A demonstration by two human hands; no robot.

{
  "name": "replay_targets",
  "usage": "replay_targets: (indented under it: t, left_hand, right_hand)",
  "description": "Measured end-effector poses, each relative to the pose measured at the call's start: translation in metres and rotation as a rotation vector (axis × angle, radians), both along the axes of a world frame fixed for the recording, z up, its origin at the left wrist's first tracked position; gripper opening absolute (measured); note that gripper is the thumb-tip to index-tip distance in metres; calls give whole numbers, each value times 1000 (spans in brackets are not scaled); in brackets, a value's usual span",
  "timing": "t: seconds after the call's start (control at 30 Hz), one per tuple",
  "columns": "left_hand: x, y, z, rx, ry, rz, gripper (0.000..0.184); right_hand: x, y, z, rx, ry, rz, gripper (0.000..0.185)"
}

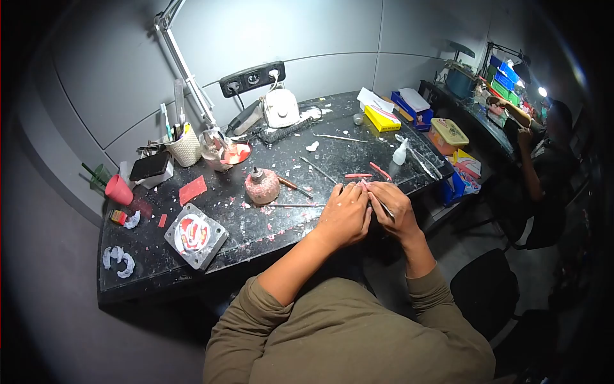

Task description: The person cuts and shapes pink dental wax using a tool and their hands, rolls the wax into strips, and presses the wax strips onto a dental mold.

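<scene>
My left hand (345, 214) is closed, its fingertips pinching a small pink piece (364, 184) that looks like wax and is mostly hidden by fingers. Against it my right hand (395, 211) is also closed; a slim metal tool (385, 208) shows between its fingers. Just beyond the fingertips lie two pink wax strips, one flat (358, 175) and one slanting (380, 171). Left of my hands are a thin metal instrument (318, 169), another metal instrument (295, 205) and a wooden-handled knife (294, 187). A wax-spattered burner (263, 187) stands farther left.
A metal flask (196, 237) with red and white filling sits front left, near white dental pieces (119, 261) and a pink wax sheet (192, 190). Behind are a red cup (119, 190), tool holder (184, 146), lamp arm (182, 61) and yellow box (382, 118). Another person (543, 141) sits right.
</scene>
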State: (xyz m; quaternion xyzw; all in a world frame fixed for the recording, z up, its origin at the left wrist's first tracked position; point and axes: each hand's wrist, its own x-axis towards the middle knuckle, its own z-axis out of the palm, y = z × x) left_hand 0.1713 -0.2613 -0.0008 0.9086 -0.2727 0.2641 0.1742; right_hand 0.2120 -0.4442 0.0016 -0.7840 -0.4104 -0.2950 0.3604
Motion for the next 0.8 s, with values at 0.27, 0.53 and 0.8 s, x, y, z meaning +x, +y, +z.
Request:
replay_targets:
  t: [0.27,0.53,0.8]
  left_hand:
    - [11,-2,-10,16,-64,33,18]
    - [16,-5,-13,-6,-69,67,18]
    - [13,-5,-8,28,-42,67,17]
  right_hand:
    - [-2,-1,2,-115,-57,-38,16]
    - [-10,-10,6,-124,-27,-25,17]
    - [-16,-20,2,-94,5,-22,18]
